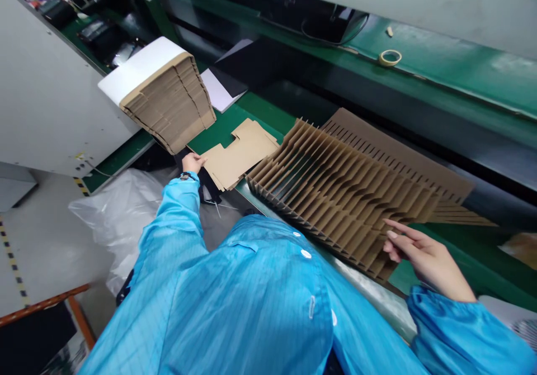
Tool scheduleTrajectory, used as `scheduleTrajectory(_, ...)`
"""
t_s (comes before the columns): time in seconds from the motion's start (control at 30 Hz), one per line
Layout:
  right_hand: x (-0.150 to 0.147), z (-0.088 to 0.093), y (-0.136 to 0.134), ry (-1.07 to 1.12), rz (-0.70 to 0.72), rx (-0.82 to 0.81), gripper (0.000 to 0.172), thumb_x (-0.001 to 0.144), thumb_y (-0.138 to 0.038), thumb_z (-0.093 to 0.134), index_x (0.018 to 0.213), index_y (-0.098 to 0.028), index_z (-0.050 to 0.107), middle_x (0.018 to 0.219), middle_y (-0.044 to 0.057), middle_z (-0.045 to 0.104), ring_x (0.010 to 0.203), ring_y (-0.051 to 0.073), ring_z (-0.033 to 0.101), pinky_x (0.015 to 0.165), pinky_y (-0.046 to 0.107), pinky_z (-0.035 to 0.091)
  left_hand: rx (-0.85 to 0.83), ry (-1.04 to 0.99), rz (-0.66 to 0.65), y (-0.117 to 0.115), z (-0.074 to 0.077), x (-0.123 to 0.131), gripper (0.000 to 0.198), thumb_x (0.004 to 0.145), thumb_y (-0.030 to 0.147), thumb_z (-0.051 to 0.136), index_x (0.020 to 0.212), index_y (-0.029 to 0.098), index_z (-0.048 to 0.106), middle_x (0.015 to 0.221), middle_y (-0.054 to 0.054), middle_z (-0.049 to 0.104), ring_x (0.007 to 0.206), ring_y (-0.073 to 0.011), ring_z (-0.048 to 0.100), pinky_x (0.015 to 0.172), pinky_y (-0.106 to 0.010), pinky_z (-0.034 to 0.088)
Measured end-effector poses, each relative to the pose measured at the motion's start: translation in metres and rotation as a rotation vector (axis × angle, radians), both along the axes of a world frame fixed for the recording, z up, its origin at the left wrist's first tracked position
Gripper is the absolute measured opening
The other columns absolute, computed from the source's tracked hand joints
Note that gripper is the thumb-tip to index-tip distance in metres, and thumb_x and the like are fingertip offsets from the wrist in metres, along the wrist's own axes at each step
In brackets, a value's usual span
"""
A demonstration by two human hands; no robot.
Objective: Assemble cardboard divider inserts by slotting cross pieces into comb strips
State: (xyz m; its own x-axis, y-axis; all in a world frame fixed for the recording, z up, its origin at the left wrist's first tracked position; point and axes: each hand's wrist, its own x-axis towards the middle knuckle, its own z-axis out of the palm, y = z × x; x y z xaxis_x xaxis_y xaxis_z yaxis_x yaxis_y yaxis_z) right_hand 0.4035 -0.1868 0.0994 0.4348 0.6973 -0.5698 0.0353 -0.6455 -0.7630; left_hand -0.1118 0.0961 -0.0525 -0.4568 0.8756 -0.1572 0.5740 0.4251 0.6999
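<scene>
My left hand (192,163) reaches out to the near edge of a small pile of flat die-cut cardboard pieces (239,152) on the green bench; its fingers curl at the pile's edge, mostly hidden. My right hand (419,252) hovers with fingers stretched out, its tips touching the right end of a slotted cardboard divider grid (348,188) that lies collapsed and slanted across the bench. Both arms wear blue sleeves.
A tall stack of flat cartons with a white top sheet (168,93) stands left of the pile. A tape roll (390,57) lies on the far green ledge. Clear plastic bags (117,213) sit on the floor left; black sheets (247,67) lie behind.
</scene>
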Motion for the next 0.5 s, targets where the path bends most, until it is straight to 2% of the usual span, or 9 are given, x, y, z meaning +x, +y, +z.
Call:
scheduleTrajectory(0.13, 0.000, 0.001, -0.001, -0.005, -0.013, 0.005, 0.070, 0.043, -0.045, 0.087, 0.104, -0.019, 0.063, 0.056, 0.002, 0.062, 0.049, 0.015, 0.049, 0.044, 0.026, 0.042, -0.067, -0.075, 0.008, 0.009, -0.001, -0.001, 0.030, 0.063, 0.021, 0.086, 0.067, 0.015, 0.058, 0.064, -0.005, 0.061, 0.071, -0.0232, 0.069, 0.074, -0.039, 0.061)
scheduleTrajectory(0.23, 0.000, 0.000, -0.002, -0.003, -0.018, 0.014, 0.066, 0.044, -0.046, 0.086, 0.100, -0.021, 0.065, 0.057, 0.002, 0.062, 0.049, 0.016, 0.049, 0.043, 0.028, 0.042, -0.085, -0.077, 0.028, 0.012, 0.006, -0.004, 0.034, 0.062, 0.026, 0.088, 0.061, 0.016, 0.056, 0.060, -0.005, 0.060, 0.073, -0.0248, 0.069, 0.075, -0.041, 0.060)
scheduleTrajectory(0.4, 0.000, 0.000, -0.003, 0.007, -0.010, 0.029, 0.062, 0.046, -0.045, 0.087, 0.100, -0.023, 0.065, 0.057, 0.003, 0.062, 0.049, 0.016, 0.049, 0.043, 0.027, 0.043, -0.053, -0.038, 0.051, 0.008, 0.031, -0.008, 0.037, 0.061, 0.032, 0.088, 0.056, 0.018, 0.054, 0.059, -0.002, 0.060, 0.083, -0.0261, 0.068, 0.083, -0.037, 0.057)
scheduleTrajectory(0.5, -0.001, 0.000, -0.003, 0.006, -0.009, 0.031, 0.064, 0.046, -0.046, 0.087, 0.101, -0.021, 0.065, 0.056, 0.003, 0.062, 0.049, 0.015, 0.050, 0.044, 0.026, 0.043, -0.030, -0.092, 0.039, 0.001, 0.046, 0.001, 0.033, 0.070, 0.031, 0.082, 0.059, 0.016, 0.055, 0.056, -0.002, 0.057, 0.071, -0.0211, 0.067, 0.074, -0.033, 0.058)
